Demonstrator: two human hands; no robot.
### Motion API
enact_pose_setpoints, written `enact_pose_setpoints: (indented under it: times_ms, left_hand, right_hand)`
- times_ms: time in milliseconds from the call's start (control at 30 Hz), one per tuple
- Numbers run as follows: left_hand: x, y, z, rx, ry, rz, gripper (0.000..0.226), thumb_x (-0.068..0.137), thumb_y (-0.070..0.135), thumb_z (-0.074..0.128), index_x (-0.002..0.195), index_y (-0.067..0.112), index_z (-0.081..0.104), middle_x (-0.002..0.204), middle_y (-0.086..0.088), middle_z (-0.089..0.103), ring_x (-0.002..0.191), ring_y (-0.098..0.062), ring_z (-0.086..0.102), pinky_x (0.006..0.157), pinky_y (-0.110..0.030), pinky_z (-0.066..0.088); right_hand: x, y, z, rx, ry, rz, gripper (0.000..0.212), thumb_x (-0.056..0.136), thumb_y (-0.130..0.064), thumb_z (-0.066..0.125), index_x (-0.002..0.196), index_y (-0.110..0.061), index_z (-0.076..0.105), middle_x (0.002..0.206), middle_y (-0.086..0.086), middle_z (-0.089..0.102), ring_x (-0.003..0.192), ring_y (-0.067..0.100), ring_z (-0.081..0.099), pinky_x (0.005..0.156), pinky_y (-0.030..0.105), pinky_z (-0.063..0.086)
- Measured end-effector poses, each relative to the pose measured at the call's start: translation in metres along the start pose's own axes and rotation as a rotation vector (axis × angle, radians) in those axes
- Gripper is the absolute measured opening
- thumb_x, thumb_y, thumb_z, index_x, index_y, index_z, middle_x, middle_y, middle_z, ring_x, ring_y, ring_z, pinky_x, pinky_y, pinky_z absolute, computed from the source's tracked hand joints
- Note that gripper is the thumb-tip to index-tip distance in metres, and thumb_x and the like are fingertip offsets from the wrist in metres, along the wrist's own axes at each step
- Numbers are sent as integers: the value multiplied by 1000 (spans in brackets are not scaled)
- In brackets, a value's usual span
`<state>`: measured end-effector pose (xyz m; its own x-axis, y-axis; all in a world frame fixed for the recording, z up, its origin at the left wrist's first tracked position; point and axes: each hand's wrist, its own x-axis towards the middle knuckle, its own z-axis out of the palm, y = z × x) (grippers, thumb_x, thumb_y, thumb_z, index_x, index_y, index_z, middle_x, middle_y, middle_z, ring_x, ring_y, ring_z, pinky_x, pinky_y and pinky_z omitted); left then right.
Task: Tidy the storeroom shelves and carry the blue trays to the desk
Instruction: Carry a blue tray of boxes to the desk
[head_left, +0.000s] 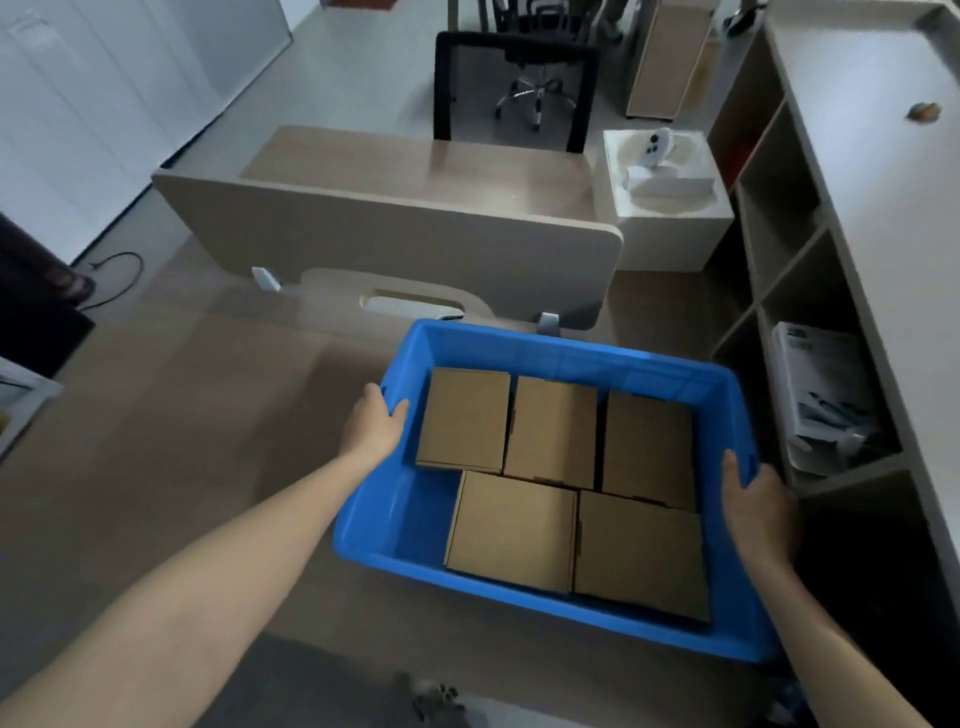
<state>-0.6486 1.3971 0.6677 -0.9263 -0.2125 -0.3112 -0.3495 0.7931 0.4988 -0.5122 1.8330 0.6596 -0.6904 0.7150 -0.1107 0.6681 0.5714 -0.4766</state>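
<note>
A blue plastic tray (566, 351) fills the lower middle of the head view, held above the floor. Several flat brown cardboard boxes (511, 530) lie side by side inside it. My left hand (376, 423) grips the tray's left rim, thumb over the edge. On the opposite side, my right hand (758, 506) grips the right rim. A beige wooden desk (415, 171) with a low front panel stands just beyond the tray.
An open shelving unit (779, 291) with a white top runs down the right side; papers (821, 395) sit in one compartment. A white box (667, 208) with a small device stands at the desk's right end. A black office chair (514, 83) is behind the desk.
</note>
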Motion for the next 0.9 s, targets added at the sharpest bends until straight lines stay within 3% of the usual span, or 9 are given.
enact_pose_setpoints:
  times_ms: [100,200,300,433,533,600,700,800,900]
  left_hand:
    - [-23,-20,-1,-115,-23,2,34,96,42,53,99,8,48,94,-9,58,80,-30,59,62,-36,44]
    - [-54,-58,-12,-263,-6,55,27,95,41,56,96,14,60,88,2,61,78,-15,58,68,-33,46]
    - [-82,-131,-35,-546,4,-91,28,97,30,56,80,9,62,66,-2,62,59,-15,56,59,-34,43]
    - [-148,-278,-81,-797,198,-466,29,100,16,55,72,9,57,57,-7,56,50,-18,52,52,-30,42]
    - [-240,-395,-102,-862,383,-785,33,100,16,56,69,5,58,62,-14,57,57,-22,54,65,-38,47]
    - [-307,-456,-102,-929,460,-991,27,99,22,58,80,4,65,72,-15,65,63,-25,60,68,-40,51]
    - [-384,-519,-92,-1135,543,-1208,27,96,29,62,92,3,68,79,-15,69,65,-28,63,64,-33,53]
    - [-424,-571,-90,-1265,660,-1359,29,94,30,65,90,2,69,78,-16,69,64,-29,64,65,-33,53]
    - [-444,-613,-103,-1392,665,-1493,29,94,28,65,89,-1,68,77,-18,67,63,-29,61,65,-34,50]
  right_hand:
    - [-2,-5,-4,-61,63,-77,54,97,-55,42,116,-5,50,105,22,59,91,41,61,71,45,49]
    - [-15,-8,-9,-165,41,-75,48,93,-46,48,121,-8,42,115,29,53,102,50,55,83,64,49]
    - [-51,-50,4,-262,-3,-205,34,89,-24,57,116,-8,45,113,30,50,102,53,50,85,68,43]
    - [-193,-195,66,17,-315,-634,21,89,-12,63,99,-30,60,97,-3,62,84,22,63,76,27,52]
    - [-328,-284,123,134,-655,-1077,15,89,-9,63,96,-23,65,81,-6,65,70,15,62,63,30,47]
    - [-418,-333,168,34,-907,-1253,11,91,-9,61,94,-17,67,79,0,68,69,20,62,63,34,45]
    - [-548,-384,240,-280,-1223,-1337,13,97,-12,53,95,-10,65,88,12,68,81,26,64,68,34,43]
    - [-661,-416,301,-468,-1297,-1382,23,99,-13,49,104,4,64,104,23,68,98,34,66,78,40,47]
    - [-753,-450,342,-508,-1374,-1301,24,98,-9,46,100,8,61,102,27,68,95,35,67,81,41,52]
